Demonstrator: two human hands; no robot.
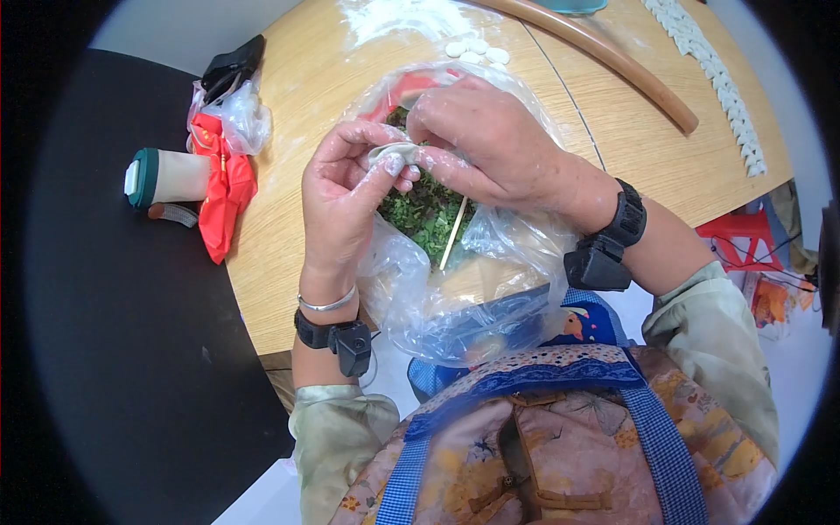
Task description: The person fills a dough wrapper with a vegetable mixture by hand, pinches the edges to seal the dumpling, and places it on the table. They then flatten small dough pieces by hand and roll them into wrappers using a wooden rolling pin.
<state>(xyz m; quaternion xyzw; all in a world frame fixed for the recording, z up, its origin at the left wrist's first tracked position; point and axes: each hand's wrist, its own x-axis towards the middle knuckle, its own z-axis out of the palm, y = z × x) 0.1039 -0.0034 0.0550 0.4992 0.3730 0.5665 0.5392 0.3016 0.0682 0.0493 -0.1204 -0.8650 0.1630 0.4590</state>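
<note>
A small pale dumpling point(394, 156) is pinched between the fingers and thumb of my left hand point(343, 184). My right hand point(494, 131) meets it from the other side, thumb and fingers closed at the dumpling's edge. Flour dusts the fingers of both. Beneath them a clear plastic bag point(398, 293) lies open around chopped green filling point(420, 219). A light wooden chopstick point(453, 234) leans in the filling. Something red shows through the bag's far side, partly hidden by my right hand.
Round dough wrappers point(477, 51) and scattered flour point(402, 22) are at the back of the wooden table point(280, 188). A long rolling pin point(604, 57) lies at right, with overlapping dumplings point(713, 79) beyond. A green-and-white cup point(171, 178) and red bag point(229, 197) stand left.
</note>
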